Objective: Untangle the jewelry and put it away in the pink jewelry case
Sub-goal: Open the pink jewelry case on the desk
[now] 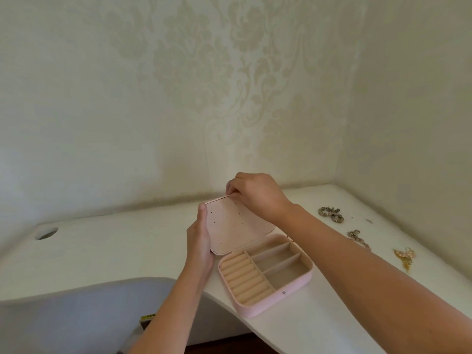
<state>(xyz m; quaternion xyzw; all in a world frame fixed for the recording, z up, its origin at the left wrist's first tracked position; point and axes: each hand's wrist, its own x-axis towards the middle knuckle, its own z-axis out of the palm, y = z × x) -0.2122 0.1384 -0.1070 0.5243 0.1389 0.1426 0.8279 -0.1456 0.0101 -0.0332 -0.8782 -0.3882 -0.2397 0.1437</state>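
The pink jewelry case (296, 290) lies open on the white desk, near its curved front edge. Its base shows ring rolls on the left and three beige compartments, all without jewelry. The lid (235, 226) stands tilted up, its inner panel dotted with small holes. My left hand (200, 241) holds the lid's left edge. My right hand (255, 192) pinches the lid's top edge. Tangled jewelry lies to the right: a grey beaded piece (330, 215), a smaller beaded piece (357, 238) and a gold chain piece (404, 256).
The white desk (115, 251) sits in a wallpapered corner, with a round cable hole (47, 233) at the far left. A grey chair back (76, 315) stands below the desk's front edge, with a small dark object beside it.
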